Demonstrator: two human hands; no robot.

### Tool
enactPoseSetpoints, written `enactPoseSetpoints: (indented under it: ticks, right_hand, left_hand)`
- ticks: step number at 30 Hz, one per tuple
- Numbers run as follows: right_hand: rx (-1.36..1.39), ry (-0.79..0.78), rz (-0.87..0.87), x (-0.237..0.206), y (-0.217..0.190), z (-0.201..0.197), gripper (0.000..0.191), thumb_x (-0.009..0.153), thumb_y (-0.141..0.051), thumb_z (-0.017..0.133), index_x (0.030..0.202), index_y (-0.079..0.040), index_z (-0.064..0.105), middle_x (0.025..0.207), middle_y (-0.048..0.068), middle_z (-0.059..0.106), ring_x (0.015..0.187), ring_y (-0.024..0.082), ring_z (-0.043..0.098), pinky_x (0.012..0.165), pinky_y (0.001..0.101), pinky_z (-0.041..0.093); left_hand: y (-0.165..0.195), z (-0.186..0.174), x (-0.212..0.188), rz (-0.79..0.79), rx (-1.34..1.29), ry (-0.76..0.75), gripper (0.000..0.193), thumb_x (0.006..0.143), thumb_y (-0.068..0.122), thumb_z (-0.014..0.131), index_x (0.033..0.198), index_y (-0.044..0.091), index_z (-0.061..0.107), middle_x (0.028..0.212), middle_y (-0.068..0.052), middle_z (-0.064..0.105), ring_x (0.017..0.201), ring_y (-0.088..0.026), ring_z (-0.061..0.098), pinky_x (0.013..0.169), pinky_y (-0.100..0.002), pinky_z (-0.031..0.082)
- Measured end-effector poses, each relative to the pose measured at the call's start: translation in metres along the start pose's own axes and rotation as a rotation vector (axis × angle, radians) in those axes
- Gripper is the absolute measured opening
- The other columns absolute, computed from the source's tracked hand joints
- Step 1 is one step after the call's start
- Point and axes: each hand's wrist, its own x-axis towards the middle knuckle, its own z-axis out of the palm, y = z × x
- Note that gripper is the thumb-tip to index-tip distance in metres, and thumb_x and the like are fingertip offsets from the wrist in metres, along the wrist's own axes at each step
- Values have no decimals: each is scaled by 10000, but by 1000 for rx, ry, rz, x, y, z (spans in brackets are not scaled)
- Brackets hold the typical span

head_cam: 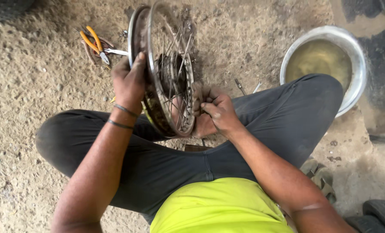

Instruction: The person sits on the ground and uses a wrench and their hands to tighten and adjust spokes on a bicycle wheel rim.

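A spoked metal wheel rim (pixel 160 47) stands upright on its edge between my knees, with a dark hub in its middle. My left hand (pixel 130 82) grips the rim's left side, fingers wrapped over the edge. On the right side of the wheel my right hand (pixel 216 110) is curled tight around the spokes near the hub. Whether a small tool sits in that hand I cannot tell. Two dark bands circle my left wrist.
Orange-handled pliers (pixel 93 43) lie on the dirt ground at the upper left beside a metal tool. A metal basin (pixel 356 56) of murky water sits at the upper right. Small metal pieces (pixel 240 86) lie by my right knee. Tyres show at the corners.
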Motion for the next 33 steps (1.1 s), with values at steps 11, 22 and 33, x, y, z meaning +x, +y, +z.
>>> enactPoseSetpoints:
  ticks: [11,22,33]
  right_hand:
    - [-112,366,-39,-17,6,-23,161,906,52,503,1025,21,607,789,107,670,642,199,643,578,325,533]
    - [-221,295,-194,-66,-88,43,254,1051,-200,597,1189,-35,731,752,-15,566,602,65,501,515,236,412]
    - [-773,90,-259,76,-36,79,166,922,-134,753,1083,-101,733,907,30,744,767,124,701,700,315,598]
  left_hand:
    - [-6,72,-32,-55,-151,-156,193,979,233,706,973,41,704,727,-12,678,539,-95,590,451,-270,468]
    - [-22,16,3,-169,90,-88,245,1012,291,727,1046,49,736,766,-21,679,566,-108,587,493,-268,482]
    - [-42,-52,37,-226,-46,381,201,973,191,701,973,-10,699,739,-87,722,560,-194,713,457,-310,557]
